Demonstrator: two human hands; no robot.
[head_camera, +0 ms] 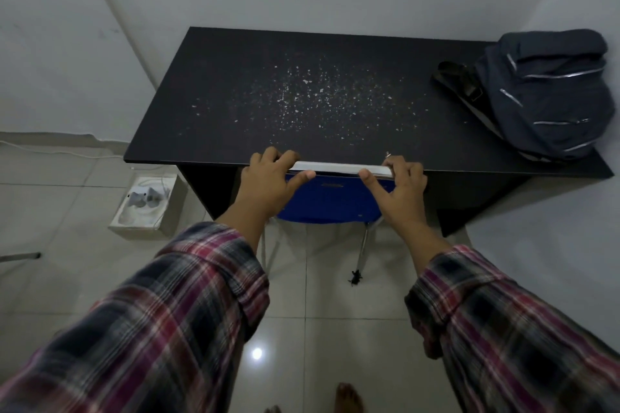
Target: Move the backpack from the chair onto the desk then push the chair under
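Observation:
A dark blue backpack (550, 94) lies on the right end of the black desk (235, 84), its strap trailing to the left. The blue chair (328, 201) stands tucked under the desk's front edge, only its backrest and metal legs showing. My left hand (268, 184) grips the left end of the chair's backrest top, fingers curled over its pale rim. My right hand (399, 191) holds the right end of the same rim. Both arms wear plaid sleeves.
White specks are scattered over the desk's middle. A white open box (147, 208) with small items sits on the tiled floor left of the desk, a cable running behind it. White walls close in behind and to the right. A small dark object (355, 277) lies by the chair leg.

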